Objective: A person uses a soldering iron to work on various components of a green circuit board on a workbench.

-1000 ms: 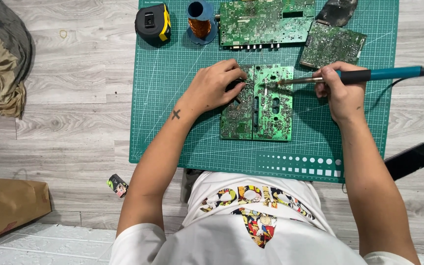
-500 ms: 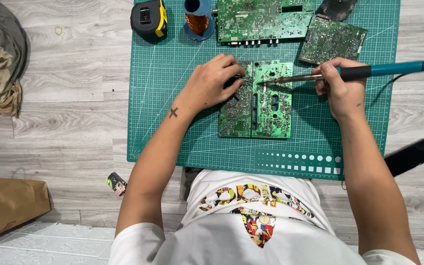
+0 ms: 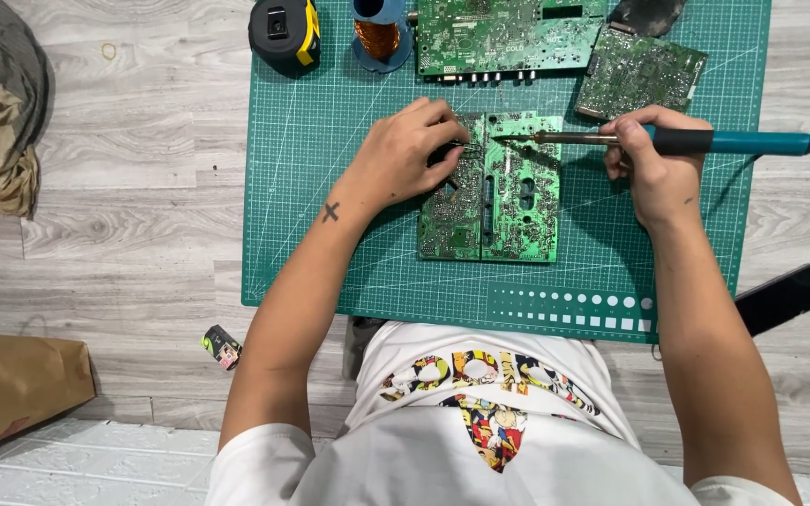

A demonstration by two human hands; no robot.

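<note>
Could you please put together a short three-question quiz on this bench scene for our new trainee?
1. Which hand holds the soldering iron?
2. True or false: the left hand rests on the green board.
3. What stands left of the copper coil: A tape measure, B phone, C brown bag?

Key: 1. The right hand. 2. True. 3. A.
</note>
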